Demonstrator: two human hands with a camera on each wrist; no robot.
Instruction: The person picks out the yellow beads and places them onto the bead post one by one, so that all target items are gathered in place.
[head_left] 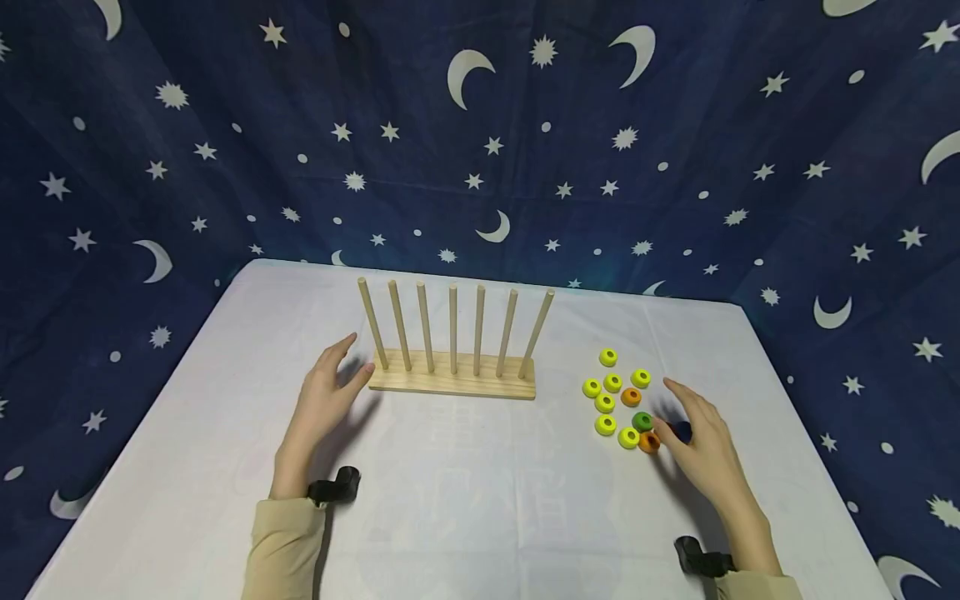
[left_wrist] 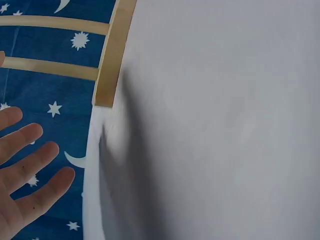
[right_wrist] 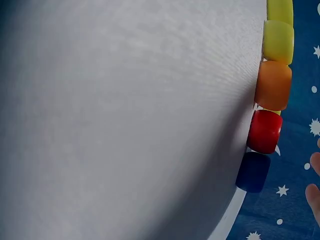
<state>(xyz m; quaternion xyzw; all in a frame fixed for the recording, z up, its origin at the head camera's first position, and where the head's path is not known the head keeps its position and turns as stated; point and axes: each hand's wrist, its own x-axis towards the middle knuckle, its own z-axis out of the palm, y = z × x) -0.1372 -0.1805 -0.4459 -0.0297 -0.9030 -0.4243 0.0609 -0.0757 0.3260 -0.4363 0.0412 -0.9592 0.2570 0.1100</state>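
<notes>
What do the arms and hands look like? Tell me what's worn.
The left sleeve and right sleeve are plain beige. Past each cuff, a black strap carries a small black device. The left hand and right hand wear no gloves.

The left hand [left_wrist: 22, 175] spreads four fingers [left_wrist: 60, 180] in front of starry blue cloth [left_wrist: 30, 90], near a wooden board [left_wrist: 114, 60] with two sticks [left_wrist: 55, 21], and a tiny bit, maybe the thumb [left_wrist: 1, 58], peeks in by the lower stick, while a dark shadow [left_wrist: 142, 165] lies on the white table [left_wrist: 225, 120].
</notes>
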